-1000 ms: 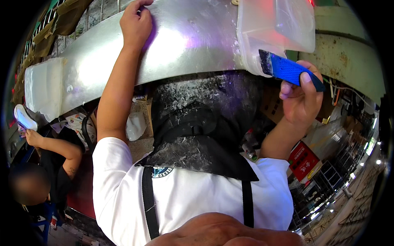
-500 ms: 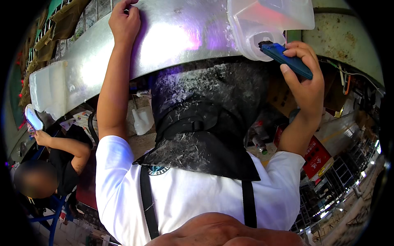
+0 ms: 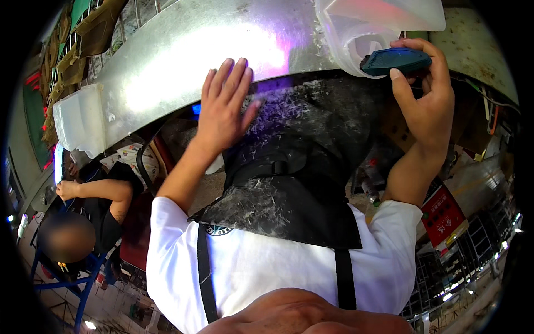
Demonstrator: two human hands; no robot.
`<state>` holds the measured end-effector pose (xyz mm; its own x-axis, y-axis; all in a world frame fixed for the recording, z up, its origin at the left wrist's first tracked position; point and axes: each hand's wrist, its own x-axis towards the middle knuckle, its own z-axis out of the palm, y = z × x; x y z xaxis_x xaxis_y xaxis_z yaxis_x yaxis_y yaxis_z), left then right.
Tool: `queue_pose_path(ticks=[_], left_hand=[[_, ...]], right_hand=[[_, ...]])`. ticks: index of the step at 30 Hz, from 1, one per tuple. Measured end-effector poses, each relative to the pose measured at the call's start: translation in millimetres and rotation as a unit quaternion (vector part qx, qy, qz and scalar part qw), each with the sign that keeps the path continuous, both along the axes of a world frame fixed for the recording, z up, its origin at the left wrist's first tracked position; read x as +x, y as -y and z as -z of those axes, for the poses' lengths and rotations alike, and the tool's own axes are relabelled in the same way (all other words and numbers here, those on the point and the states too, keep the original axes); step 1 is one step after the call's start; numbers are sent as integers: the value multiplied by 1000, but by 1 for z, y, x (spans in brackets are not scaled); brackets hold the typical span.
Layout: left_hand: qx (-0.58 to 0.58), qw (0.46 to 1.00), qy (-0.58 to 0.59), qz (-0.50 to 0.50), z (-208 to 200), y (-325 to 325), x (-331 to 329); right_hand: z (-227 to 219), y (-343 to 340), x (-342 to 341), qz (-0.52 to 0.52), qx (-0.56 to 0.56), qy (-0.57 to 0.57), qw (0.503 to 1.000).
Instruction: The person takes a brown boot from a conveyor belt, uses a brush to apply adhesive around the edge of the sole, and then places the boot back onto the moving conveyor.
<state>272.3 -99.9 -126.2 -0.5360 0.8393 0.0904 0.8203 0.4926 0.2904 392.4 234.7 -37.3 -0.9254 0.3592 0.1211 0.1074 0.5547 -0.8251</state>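
My right hand [image 3: 427, 106] grips a blue brush [image 3: 396, 61] between thumb and fingers. Its short dark bristles point left, at the mouth of a cloudy plastic container [image 3: 346, 42] lying on the metal worktop [image 3: 189, 61]. Whether the bristles touch the container I cannot tell. My left hand [image 3: 225, 108] holds nothing; its fingers are stretched out and the thumb stands apart. It is at the worktop's near edge, over the black apron [image 3: 295, 195], which is dusted with pale fibres.
Another cut plastic container [image 3: 80, 119] stands at the worktop's left end. On the far left a person [image 3: 108, 200] sits on a blue-framed chair [image 3: 83, 289], holding a lit screen. A red box [image 3: 442, 214] lies low on the right. Brown cloth pieces [image 3: 92, 28] hang on a rack.
My left hand has come back from the worktop's far side to its near edge, opening its fingers. The brush has turned more level, still at the container.
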Motion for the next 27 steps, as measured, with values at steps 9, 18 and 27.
queue_pose_path(ticks=[9,18,27], left_hand=[[-22,999,-33,-28,11,-38,5],[-41,995,-58,-72,21,-25,19],[-64,995,-54,-63,11,-24,30]], right_hand=[[13,8,-5,19,-82,-62,994],[19,7,1,18,-104,-96,990],[20,12,3,20,-78,-116,990]])
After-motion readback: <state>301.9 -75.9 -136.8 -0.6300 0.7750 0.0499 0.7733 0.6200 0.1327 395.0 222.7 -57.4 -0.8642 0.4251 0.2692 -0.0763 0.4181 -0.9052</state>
